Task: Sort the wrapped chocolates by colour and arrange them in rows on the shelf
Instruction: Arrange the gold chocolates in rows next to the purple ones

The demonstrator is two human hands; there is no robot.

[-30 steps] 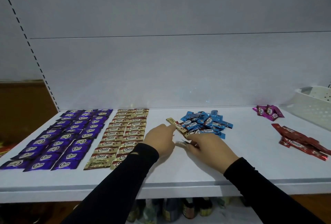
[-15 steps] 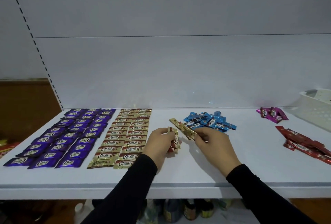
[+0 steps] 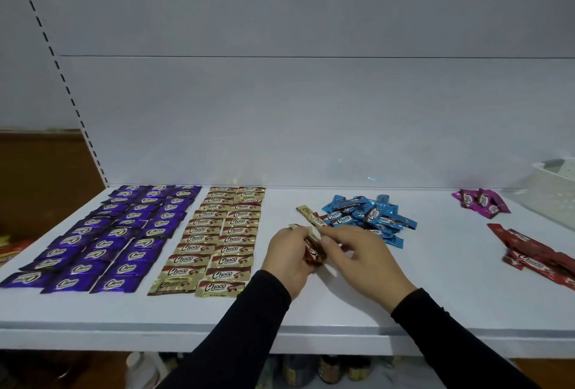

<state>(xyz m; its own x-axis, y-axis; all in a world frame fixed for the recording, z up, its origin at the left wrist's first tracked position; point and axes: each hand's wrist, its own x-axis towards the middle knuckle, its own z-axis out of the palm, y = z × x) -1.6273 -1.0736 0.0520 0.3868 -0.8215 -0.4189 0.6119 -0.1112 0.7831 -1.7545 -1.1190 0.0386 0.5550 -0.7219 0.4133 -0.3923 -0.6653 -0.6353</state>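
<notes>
Purple chocolates lie in three rows at the left of the white shelf. Beside them, gold chocolates fill two rows. My left hand grips a small stack of gold chocolates at mid-shelf. My right hand meets that stack from the right and pinches a wrapper at its top. A loose gold chocolate lies just behind the hands. A blue pile sits behind my right hand. A pink pile and a red pile lie at the right.
A white perforated basket stands at the back right corner. The shelf's back panel rises behind everything. Bottles show on a lower level under the front edge. A slotted upright runs along the left.
My left hand drew back from the loose gold pieces with a small stack in its grip. My right hand left the blue pile's edge and came over to that stack.
</notes>
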